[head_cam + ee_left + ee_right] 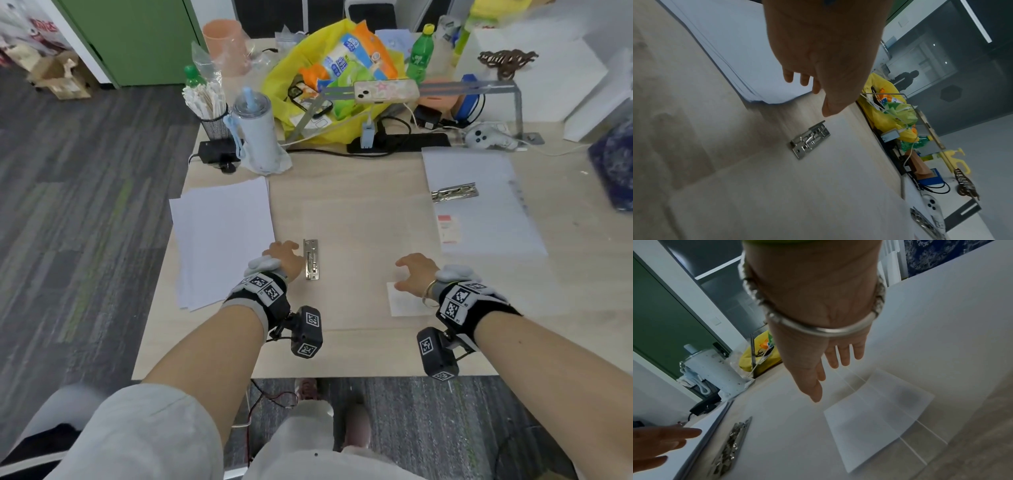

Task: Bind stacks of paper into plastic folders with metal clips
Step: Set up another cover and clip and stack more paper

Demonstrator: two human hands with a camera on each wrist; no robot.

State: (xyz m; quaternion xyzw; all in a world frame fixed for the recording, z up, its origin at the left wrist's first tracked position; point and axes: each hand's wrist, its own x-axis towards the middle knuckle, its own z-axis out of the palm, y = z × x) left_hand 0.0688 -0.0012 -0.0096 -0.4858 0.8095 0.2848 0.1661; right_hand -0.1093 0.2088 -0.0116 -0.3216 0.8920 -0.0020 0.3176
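A clear plastic folder point(366, 233) lies flat in the middle of the table, with a metal clip point(311, 259) at its left edge. A loose stack of white paper point(222, 236) lies to its left. My left hand point(281, 249) hovers between the stack and the clip with relaxed fingers, holding nothing; the left wrist view shows the left hand point(813, 84) above the clip point(809, 141). My right hand point(406, 272) is spread above the folder near a white label slip point(406, 305). In the right wrist view the right hand's fingers point(842, 356) are straight and empty.
A second folder point(479, 219) filled with paper and with its own metal clip point(454, 192) lies at the right. Behind stand a tumbler point(255, 133), a mesh pot of sticks point(209, 106), a yellow bag point(284, 78), a power strip point(400, 141) and a phone on a metal stand point(385, 91).
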